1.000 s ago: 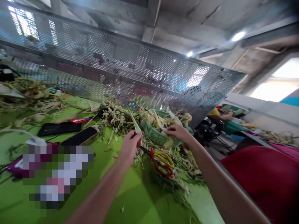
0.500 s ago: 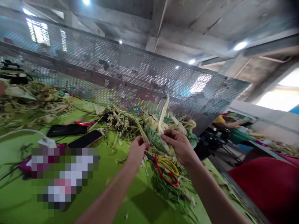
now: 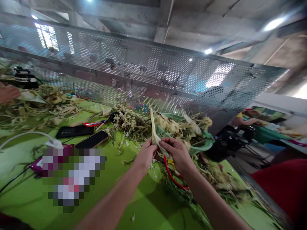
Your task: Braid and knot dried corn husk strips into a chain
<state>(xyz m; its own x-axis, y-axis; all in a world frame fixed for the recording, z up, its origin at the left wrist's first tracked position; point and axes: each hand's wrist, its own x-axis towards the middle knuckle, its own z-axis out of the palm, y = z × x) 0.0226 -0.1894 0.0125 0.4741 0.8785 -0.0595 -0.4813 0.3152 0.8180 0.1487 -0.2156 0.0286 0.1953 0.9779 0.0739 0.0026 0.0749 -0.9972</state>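
Observation:
Pale strips of corn husk (image 3: 153,126) are pinched between my two hands, the longer one pointing upward. My left hand (image 3: 145,156) grips the husk near its lower end. Beside it, my right hand (image 3: 176,152) pinches the husk with thumb and fingers, the hands almost touching. Below my right hand lie scissors with a red handle (image 3: 170,174), partly covered by that hand and wrist. Just beyond, a green plastic basket (image 3: 203,145) holds dry husks and pale silky fibres (image 3: 168,123). Shredded dry plant scraps (image 3: 130,124) are heaped to its left.
On the green table (image 3: 112,185) lie a phone (image 3: 92,140), a dark flat case (image 3: 74,131), a red cutter (image 3: 96,123) and a purple power strip (image 3: 39,164). A perforated metal screen (image 3: 129,76) stands behind. Another person's hand (image 3: 9,93) shows at far left.
My hands have come together, and the husk strips held apart in each now meet. The camera view has turned slightly. Another person's hand has come further into view at left.

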